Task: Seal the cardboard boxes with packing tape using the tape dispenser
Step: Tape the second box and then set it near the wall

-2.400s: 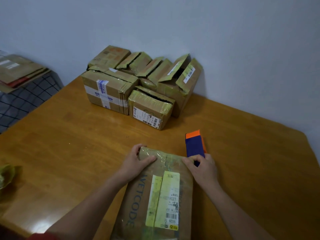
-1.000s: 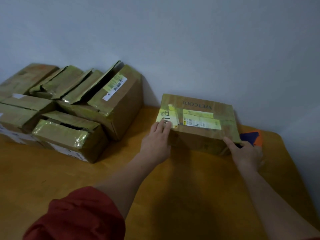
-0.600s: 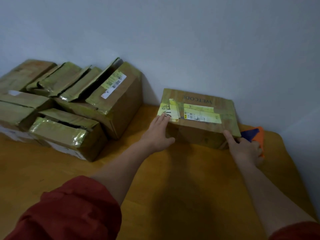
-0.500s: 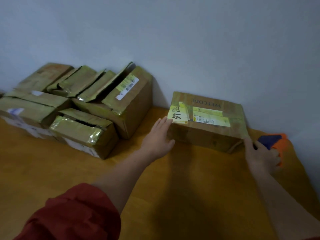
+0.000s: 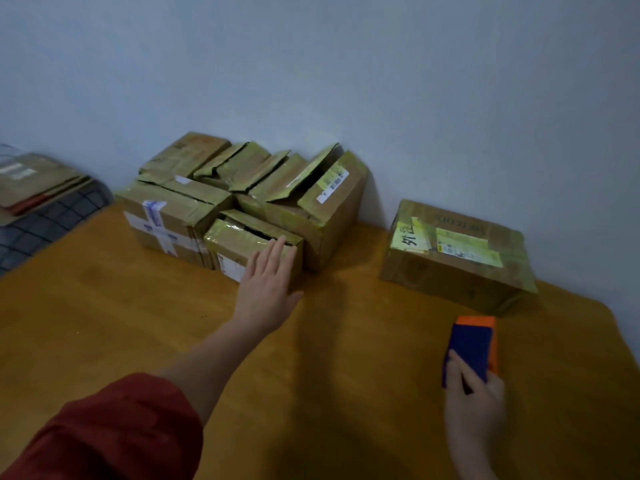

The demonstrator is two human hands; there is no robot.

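Now the labelled box [image 5: 457,271], closed and glossy with tape, sits on the table [image 5: 138,341] against the wall [image 5: 346,64], with yellow stickers across its top. In front of that box, nearer the person, the right grip [image 5: 474,407] grasps the tape dispenser [image 5: 472,348], a blue body with an orange side. The thumb lies across the blue face and the other fingers curl round the lower end. The dispenser is near the labelled box's front edge but apart from it; whether it rests on the table or is held just above it cannot be told.

To the left of the labelled box, across a bare strip of table, a group of boxes [image 5: 325,216] stands pushed up to the same wall, several with flaps ajar. The small box [image 5: 239,240] at the front of that group shows a dark slit along its top. The left grip [image 5: 268,289] is released, fingers straight and close together, palm down, in front of the small box's right end with the fingertips at its top edge; whether it touches cannot be told. A red sleeve [image 5: 114,431] covers the left upper arm.

Farther left of the labelled box, beyond the group, flattened cardboard [image 5: 34,181] lies on a dark chequered surface beside the table.
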